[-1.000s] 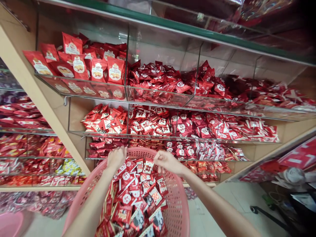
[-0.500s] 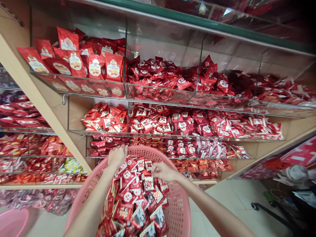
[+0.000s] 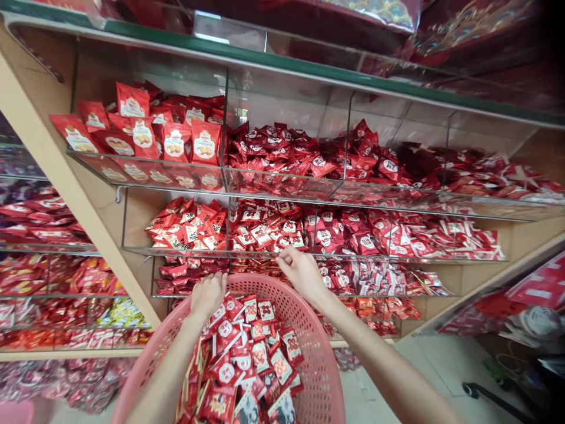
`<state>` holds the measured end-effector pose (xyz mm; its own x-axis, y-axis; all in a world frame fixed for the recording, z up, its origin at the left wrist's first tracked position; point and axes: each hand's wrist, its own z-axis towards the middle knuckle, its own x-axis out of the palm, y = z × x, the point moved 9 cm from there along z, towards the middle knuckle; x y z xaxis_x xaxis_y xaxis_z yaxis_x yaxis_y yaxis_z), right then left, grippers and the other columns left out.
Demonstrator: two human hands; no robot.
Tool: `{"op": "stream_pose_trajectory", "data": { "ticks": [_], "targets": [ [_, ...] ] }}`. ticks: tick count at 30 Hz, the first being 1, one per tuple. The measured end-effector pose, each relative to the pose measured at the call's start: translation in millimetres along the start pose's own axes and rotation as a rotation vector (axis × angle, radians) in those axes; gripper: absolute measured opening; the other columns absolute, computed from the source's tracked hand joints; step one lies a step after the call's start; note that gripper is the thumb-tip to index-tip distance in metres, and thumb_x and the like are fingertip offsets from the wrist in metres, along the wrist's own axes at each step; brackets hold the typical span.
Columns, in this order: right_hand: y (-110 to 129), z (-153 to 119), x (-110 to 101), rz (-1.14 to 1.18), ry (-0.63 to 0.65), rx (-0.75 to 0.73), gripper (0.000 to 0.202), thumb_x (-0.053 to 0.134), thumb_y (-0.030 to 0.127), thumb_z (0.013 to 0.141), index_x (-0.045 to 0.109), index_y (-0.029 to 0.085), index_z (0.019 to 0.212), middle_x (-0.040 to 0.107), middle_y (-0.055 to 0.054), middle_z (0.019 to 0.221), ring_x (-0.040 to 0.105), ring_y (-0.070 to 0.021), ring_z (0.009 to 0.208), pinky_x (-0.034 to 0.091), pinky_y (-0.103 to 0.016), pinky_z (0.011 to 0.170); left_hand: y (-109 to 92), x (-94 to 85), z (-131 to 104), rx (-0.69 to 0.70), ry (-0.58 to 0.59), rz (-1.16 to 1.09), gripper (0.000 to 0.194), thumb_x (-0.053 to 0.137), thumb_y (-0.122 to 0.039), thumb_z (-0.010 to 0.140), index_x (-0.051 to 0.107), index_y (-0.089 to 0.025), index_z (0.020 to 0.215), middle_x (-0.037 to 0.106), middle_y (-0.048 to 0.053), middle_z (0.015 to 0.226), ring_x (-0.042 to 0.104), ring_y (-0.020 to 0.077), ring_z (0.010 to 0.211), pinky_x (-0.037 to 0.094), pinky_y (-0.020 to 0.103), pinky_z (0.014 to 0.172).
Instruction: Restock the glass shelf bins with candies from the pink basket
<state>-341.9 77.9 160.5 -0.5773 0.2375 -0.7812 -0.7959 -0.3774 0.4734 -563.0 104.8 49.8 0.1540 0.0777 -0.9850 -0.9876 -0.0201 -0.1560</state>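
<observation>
My left hand [image 3: 208,294] is closed over the far rim of a pink perforated plastic basket [image 3: 324,353]. Inside the basket lies a heap of small red-and-white snack packets [image 3: 260,356], some with dark pictures and some long and thin. My right hand [image 3: 302,274] hovers just beyond the basket's far right rim, its fingers curled together and no packet showing in them. Its fingertips are close to the front edge of a glass shelf bin of red fruit-print packets [image 3: 265,227].
Tiers of glass-fronted bins hold red packets, with cookie packets [image 3: 205,141] at upper left. A green-edged glass shelf [image 3: 282,62] runs overhead. A slanted wooden post [image 3: 79,206] stands left. A dark chair leg [image 3: 498,397] is on the floor at right.
My right hand has risen out of the basket, moving up toward the shelf bins. My left hand stays on the rim. The view has tilted slightly upward.
</observation>
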Motion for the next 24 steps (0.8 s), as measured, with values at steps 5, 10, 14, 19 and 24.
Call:
{"op": "stream_pose_trajectory", "data": {
  "ticks": [5,10,14,19,24],
  "targets": [
    [-5.8,31.5,-25.9,-0.433,-0.091,0.082,0.020,0.039,0.023,0.092,0.052,0.020,0.107,0.059,-0.008,0.106,0.063,-0.0175,0.078,0.041,-0.025,0.062,0.5,-0.2,-0.2,0.007,-0.003,-0.009,0.045,0.018,-0.036,0.094,0.057,-0.015,0.104,0.065,0.010,0.104,0.060,0.0228,0.100,0.042,0.034,0.085],
    [-17.2,43.0,-16.9,-0.622,0.002,0.189,0.028,0.033,0.018,0.093,0.046,0.019,0.118,0.052,-0.011,0.113,0.064,-0.0179,0.078,0.045,-0.027,0.064,1.8,-0.4,-0.3,0.004,0.004,-0.008,0.044,0.019,-0.036,0.095,0.057,-0.015,0.105,0.065,0.011,0.104,0.060,0.0223,0.099,0.041,0.034,0.085],
    [-20.0,43.3,-16.1,-0.615,-0.017,0.217,0.029,0.035,0.016,0.093,0.046,0.019,0.119,0.054,-0.012,0.112,0.064,-0.0187,0.080,0.046,-0.027,0.063,1.9,-1.3,-1.7,0.011,-0.005,-0.009,0.045,0.018,-0.035,0.095,0.057,-0.014,0.103,0.066,0.011,0.103,0.061,0.0217,0.098,0.041,0.033,0.084],
    [-26.2,40.7,-12.3,-0.561,-0.003,0.237,0.025,0.036,0.014,0.092,0.054,0.017,0.109,0.062,-0.014,0.096,0.064,-0.0199,0.079,0.044,-0.027,0.065,2.8,-2.1,-3.3,-0.005,0.002,-0.009,0.046,0.017,-0.036,0.094,0.056,-0.014,0.102,0.066,0.011,0.103,0.061,0.0229,0.097,0.042,0.034,0.081],
    [-28.4,37.6,-14.4,-0.474,-0.080,0.198,0.028,0.034,0.013,0.092,0.059,0.016,0.105,0.064,-0.014,0.096,0.063,-0.0189,0.076,0.041,-0.026,0.065,2.5,-3.8,-4.0,-0.021,0.017,-0.016,0.044,0.019,-0.036,0.094,0.056,-0.015,0.101,0.066,0.011,0.103,0.061,0.0220,0.098,0.042,0.034,0.082]
  ]
}}
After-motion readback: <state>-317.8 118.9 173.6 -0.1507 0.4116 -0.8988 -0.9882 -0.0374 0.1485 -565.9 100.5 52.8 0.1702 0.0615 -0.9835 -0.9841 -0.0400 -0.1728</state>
